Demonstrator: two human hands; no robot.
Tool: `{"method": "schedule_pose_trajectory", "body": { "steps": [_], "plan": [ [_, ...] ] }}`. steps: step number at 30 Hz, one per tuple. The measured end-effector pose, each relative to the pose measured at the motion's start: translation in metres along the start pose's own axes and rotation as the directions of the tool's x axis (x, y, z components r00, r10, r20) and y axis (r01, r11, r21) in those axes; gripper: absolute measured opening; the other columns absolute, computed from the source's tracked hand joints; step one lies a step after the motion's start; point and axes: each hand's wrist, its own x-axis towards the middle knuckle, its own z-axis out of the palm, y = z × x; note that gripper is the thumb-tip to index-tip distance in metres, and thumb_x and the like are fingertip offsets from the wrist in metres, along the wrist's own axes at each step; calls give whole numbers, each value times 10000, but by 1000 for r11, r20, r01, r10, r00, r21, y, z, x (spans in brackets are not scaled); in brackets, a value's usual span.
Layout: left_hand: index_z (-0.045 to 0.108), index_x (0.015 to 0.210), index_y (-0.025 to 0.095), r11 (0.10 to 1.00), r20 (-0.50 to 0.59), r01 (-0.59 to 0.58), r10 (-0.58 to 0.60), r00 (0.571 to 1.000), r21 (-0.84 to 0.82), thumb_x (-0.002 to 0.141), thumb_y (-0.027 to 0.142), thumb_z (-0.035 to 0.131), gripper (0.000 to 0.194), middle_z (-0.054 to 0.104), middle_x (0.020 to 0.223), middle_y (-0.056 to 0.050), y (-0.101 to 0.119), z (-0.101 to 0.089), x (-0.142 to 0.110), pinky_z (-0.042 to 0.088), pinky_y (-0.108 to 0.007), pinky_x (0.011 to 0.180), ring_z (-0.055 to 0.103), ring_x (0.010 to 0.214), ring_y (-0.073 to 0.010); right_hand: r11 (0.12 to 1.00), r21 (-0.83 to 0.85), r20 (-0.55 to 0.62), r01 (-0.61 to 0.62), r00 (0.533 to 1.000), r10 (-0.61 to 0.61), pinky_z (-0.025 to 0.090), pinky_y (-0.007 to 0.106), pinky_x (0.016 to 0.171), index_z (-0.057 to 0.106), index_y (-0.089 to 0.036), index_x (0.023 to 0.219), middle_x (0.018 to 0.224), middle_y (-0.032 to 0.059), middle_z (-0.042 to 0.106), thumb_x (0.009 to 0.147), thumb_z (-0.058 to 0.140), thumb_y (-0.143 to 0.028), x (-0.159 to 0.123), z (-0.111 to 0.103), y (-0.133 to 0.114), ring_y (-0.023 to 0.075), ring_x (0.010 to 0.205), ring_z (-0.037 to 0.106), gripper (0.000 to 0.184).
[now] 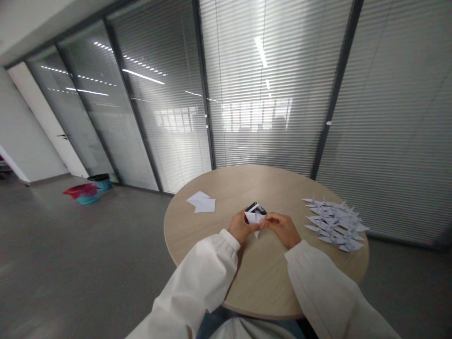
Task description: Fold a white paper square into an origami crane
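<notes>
A small folded white paper (253,218) is held above the middle of the round table, with a pointed end hanging down. My left hand (240,228) is closed on its left side, thumb along the lower front. My right hand (283,228) pinches the right edge, its fingertips meeting the left thumb. Just behind the paper's top edge shows a black-and-white item (260,208); whether it is part of the paper or a separate thing I cannot tell. Many folded paper cranes (335,221) stand in rows to the right of my right hand.
Flat white paper sheets (205,204) overlap on the left side of the wooden round table (243,179). A glass partition with blinds (264,141) rises behind it. On the floor at left stand a red-lined bin (83,192) and a black-lined bin (102,182).
</notes>
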Motion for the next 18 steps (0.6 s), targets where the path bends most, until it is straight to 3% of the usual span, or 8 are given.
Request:
{"method": "schedule_pose_trajectory", "body": {
  "steps": [4, 12, 18],
  "plan": [
    [589, 837, 109, 998, 17, 0, 1, 1000, -70, 494, 189, 728, 378, 607, 708, -9, 2, 0, -1, 408, -199, 562, 527, 599, -102, 996, 82, -52, -45, 997, 49, 441, 261, 622, 625, -165, 686, 676, 25, 636, 671, 593, -421, 1, 0, 2, 179, 665, 578, 258],
    [598, 829, 96, 996, 29, 40, -38, 999, -80, 485, 188, 734, 382, 613, 704, -18, 2, 2, -2, 418, -207, 565, 533, 602, -109, 996, -88, -122, -5, 993, -6, 402, 244, 643, 604, -176, 612, 624, -9, 598, 678, 594, -407, 1, -3, 7, 159, 657, 546, 240],
    [598, 810, 106, 997, 0, 33, -33, 999, -66, 469, 158, 736, 372, 608, 675, 3, 3, 1, -1, 414, -198, 554, 527, 588, -102, 998, 67, -102, 1, 995, 6, 406, 231, 610, 595, -163, 696, 665, 0, 600, 711, 559, -418, 2, 0, 6, 154, 657, 547, 258]
  ]
}}
